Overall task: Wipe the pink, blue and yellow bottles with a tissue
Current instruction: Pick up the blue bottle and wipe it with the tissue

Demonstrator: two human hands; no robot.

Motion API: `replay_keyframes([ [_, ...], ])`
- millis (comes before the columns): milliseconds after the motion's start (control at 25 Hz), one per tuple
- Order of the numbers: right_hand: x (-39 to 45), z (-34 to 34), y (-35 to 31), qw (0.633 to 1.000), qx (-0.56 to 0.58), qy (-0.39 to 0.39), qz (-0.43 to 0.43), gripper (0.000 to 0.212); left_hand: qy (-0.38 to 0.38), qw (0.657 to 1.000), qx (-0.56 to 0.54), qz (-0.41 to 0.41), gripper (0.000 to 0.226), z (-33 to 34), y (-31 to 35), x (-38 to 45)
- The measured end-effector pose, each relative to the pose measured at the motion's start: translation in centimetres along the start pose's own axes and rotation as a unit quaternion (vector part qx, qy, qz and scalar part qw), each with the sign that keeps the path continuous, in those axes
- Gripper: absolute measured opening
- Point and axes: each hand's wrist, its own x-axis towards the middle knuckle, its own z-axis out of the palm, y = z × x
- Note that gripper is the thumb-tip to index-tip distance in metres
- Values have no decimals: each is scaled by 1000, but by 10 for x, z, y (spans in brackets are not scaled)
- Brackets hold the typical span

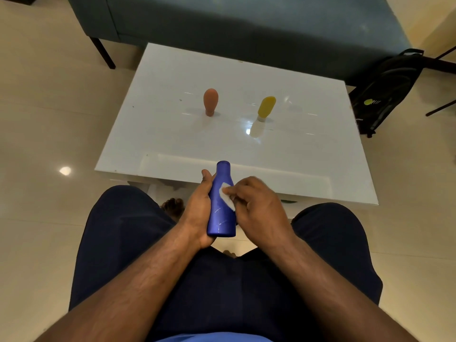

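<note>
The left hand [197, 211] wrapped its grip around the smooth, glossy blue bottle [221, 203], while the right hand [259, 206] pinched a white folded tissue [225, 196] against its tapered shoulder.

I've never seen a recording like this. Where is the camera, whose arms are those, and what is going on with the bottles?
There is no machine here: a person wears a wide-angle camera on the head, so the single picture looks forward and down over their own arms and lap. The left hand grips a blue bottle, held in the air above the knees, in front of the table's near edge. The right hand pinches a small white tissue and presses it against the bottle's side, which is the wiping. On the glossy white table stand two more bottles, apart from each other: a pink bottle on the left and a yellow bottle on the right. Beyond the table is a dark sofa, and a black backpack sits on the floor at the right.
</note>
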Motion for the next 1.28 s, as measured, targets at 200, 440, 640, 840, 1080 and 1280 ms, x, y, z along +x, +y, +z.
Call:
replay_keyframes([
  [200,-18,7,-21,997,-14,-33,-62,27,-7,999,-26,-25,63,-2,2,-1],
  [440,-1,5,-10,1000,-8,-6,-16,19,-3,999,-43,-29,62,-3,3,1],
  [640,-17,7,-13,994,-28,-53,-96,22,4,997,-58,-45,66,-6,5,3],
  [840,-16,12,-17,995,-42,-40,-83,19,17,997,-64,-44,65,-7,5,6],
  [1080,-11,6,-8,997,-36,-2,-69,15,39,996,-76,-35,64,-10,4,9],
  [1280,-29,8,-19,985,-54,-79,-145,26,63,994,-80,-37,65,-12,4,13],
])
